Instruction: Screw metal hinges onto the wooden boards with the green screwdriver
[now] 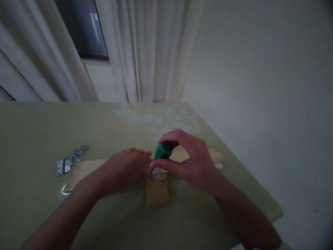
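Screwdriver (163, 151), green and black, tilted, snug between right fingers (180, 135); left fingers (142, 158) over pale board (90, 168), grip unclear.

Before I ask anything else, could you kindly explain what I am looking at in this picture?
Certainly. There is no machine here: these are a person's own bare hands, seen from a camera worn on the head, looking forward and down. The right hand holds what looks like a green-and-black screwdriver above a metal hinge. That hinge lies at the far edge of a small wooden block. The left hand rests on a long wooden board; its fingertips are partly hidden. Loose metal hinges lie near the board's left end, all on a green-covered table. Behind hang pale curtains.
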Action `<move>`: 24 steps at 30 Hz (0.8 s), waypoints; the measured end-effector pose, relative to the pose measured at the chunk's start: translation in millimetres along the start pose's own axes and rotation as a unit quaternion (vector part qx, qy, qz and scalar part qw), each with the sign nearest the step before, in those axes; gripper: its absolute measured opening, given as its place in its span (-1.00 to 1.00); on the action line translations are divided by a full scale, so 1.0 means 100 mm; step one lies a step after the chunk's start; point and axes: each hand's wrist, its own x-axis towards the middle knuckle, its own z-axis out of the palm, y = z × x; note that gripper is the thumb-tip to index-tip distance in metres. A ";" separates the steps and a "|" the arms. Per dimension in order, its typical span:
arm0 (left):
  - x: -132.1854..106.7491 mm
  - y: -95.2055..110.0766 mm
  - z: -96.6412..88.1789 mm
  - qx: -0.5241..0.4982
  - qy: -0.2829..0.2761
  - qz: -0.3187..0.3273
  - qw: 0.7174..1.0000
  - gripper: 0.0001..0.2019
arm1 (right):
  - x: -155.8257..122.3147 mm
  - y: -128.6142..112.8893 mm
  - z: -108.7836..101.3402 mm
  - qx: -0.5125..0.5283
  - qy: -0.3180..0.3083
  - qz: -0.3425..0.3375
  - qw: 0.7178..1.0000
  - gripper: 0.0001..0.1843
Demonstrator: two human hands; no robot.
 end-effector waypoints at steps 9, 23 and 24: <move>0.01 -0.05 0.01 0.019 -0.009 0.013 1.000 -0.79 | 0.01 -0.11 -0.21 0.011 -0.031 -0.020 0.999 -0.63; 0.01 -0.09 0.08 0.023 0.014 0.018 0.999 -0.85 | -0.04 -0.18 -0.18 0.020 -0.108 -0.031 0.994 -0.68; 0.01 -0.08 0.07 0.027 0.013 0.014 0.999 -0.84 | -0.05 -0.19 -0.18 0.020 -0.110 -0.033 0.993 -0.69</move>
